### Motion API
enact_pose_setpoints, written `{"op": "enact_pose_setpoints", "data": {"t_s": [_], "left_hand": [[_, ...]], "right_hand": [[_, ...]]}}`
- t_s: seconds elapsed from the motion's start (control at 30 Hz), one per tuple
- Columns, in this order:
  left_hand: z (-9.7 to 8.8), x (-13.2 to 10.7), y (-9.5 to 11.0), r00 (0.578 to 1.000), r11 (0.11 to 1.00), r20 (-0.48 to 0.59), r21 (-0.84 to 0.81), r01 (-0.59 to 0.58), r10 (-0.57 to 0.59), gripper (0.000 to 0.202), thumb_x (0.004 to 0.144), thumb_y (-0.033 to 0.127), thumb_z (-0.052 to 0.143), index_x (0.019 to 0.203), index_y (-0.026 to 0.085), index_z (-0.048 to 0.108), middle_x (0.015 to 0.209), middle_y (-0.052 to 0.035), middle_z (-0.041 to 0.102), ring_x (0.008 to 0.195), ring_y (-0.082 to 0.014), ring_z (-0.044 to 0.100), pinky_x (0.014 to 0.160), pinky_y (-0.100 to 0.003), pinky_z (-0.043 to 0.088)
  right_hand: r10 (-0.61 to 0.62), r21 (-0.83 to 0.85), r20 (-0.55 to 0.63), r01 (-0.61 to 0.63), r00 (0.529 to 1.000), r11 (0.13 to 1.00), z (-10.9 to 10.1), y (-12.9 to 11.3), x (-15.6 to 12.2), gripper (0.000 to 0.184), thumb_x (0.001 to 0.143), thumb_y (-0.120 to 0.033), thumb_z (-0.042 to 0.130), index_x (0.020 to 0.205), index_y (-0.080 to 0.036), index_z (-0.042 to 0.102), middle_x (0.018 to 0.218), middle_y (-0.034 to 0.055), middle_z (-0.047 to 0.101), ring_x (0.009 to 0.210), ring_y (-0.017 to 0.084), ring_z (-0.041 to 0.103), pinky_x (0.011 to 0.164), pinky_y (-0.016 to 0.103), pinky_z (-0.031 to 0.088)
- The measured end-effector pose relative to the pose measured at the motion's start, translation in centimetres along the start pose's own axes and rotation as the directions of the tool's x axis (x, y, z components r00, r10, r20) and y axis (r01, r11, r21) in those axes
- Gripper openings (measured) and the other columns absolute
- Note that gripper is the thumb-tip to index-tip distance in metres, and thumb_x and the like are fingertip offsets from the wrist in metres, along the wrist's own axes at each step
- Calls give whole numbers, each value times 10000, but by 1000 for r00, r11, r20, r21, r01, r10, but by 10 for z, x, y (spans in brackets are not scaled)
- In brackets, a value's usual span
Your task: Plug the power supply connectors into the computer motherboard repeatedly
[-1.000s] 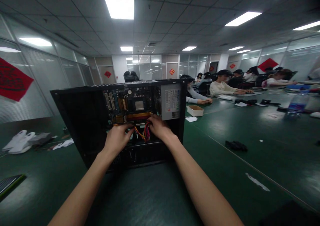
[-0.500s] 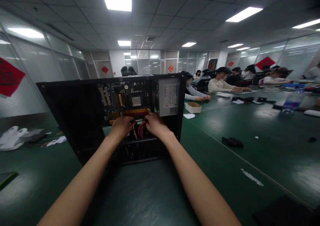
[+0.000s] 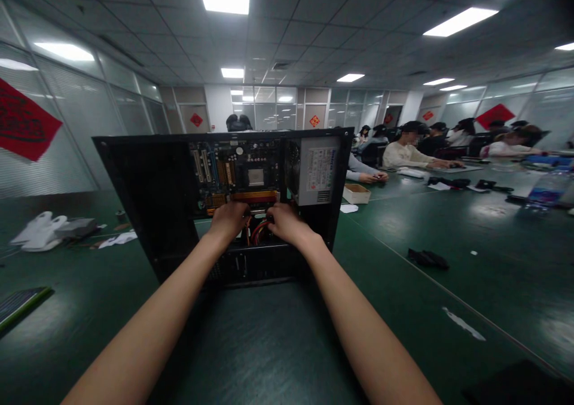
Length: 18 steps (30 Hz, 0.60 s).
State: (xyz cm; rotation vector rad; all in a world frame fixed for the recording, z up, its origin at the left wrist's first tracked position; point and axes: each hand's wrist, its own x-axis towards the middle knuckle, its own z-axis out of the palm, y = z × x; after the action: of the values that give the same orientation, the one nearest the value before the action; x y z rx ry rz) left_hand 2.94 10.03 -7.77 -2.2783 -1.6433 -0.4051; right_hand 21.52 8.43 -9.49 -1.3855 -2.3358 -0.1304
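A black computer case (image 3: pixel 143 189) stands on the table in front of me with its side open. Inside show the motherboard (image 3: pixel 215 183), a power supply (image 3: pixel 319 168) at upper right, and a looped bundle of red, yellow and dark cables (image 3: pixel 259 233). My left hand (image 3: pixel 229 218) is closed, fingers curled just below the orange memory slots (image 3: pixel 258 196), left of the cables. From the right, my right hand (image 3: pixel 285 221) reaches in with its fingers pressed together by the cable loop. Shadow and the fingers themselves hide what each hand pinches.
A green table (image 3: pixel 368 309) carries a small open box (image 3: pixel 356 193), a black cloth-like item (image 3: pixel 428 258) and a plastic bottle (image 3: pixel 549 189) on the right. White bags (image 3: pixel 42 230) and a green-edged item (image 3: pixel 24 309) lie left. Several people (image 3: pixel 412 148) sit beyond.
My view has shifted, so the case appears a little farther right. Both hands stay by the cables inside the case, fingers still closed.
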Motion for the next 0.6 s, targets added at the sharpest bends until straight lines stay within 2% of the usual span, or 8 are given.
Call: {"op": "enact_pose_setpoints", "data": {"t_s": [0.2,0.47,0.6], "left_hand": [[-1,1,0,999,1000,29,-17,20,-20,264,869,280,565,1066,250,738,1053,-77,751,1008,-268,689,837,-328,520],[7,5,-5,998,991,55,-133,33,-26,261,865,249,589,1067,252,756,1055,-89,754,1039,-230,680,902,-289,489],[9,4,-5,997,988,77,-154,6,6,273,873,229,564,1064,229,759,1035,-99,756,1019,-220,684,879,-271,488]], "right_hand": [[-44,-7,-5,44,999,999,5,0,1,182,848,-150,585,1015,-135,655,1089,121,603,1038,225,571,869,295,433],[-70,-57,36,72,997,996,-3,-9,0,221,861,-146,574,1070,-152,645,1114,109,587,1027,220,587,863,290,438],[-73,-88,45,77,996,993,-6,-13,-2,239,867,-130,552,1093,-151,629,1114,110,586,1017,225,596,832,296,442]]}}
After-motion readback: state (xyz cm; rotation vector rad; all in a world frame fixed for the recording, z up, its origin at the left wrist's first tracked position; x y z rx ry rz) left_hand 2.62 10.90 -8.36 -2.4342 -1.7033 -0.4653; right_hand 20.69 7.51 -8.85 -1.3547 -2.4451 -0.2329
